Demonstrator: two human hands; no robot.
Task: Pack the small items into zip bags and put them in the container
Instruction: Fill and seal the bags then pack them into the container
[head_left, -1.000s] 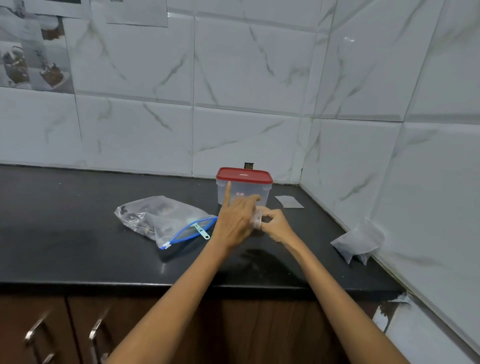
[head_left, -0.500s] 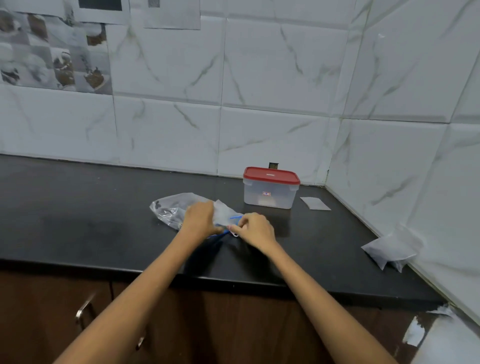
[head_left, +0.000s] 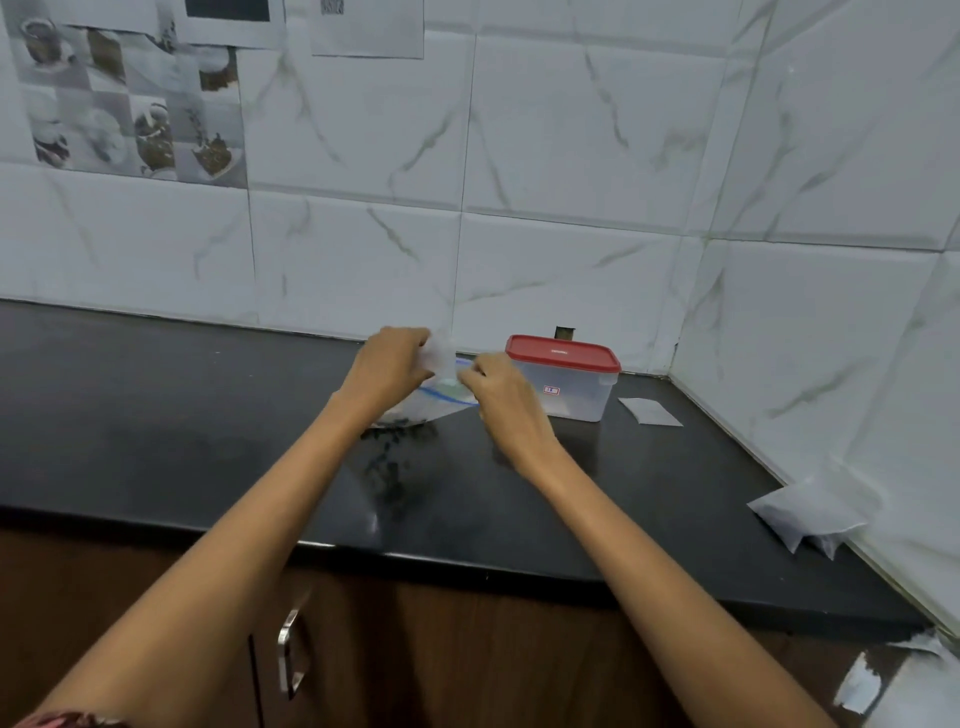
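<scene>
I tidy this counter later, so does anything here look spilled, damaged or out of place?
Nothing looks spilled. The left hand and right hand hold the zip bag up, and the container stands upright with its red lid on. Low right, the cabinet front looks chipped or peeling.

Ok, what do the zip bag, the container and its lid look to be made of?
Zip bag: thin clear plastic film, crinkled, with a blue zip line; dark contents show through. Container: stiff translucent plastic, probably, with a cloudy look and a small label. Lid: opaque red plastic, smooth, slight sheen.
</scene>
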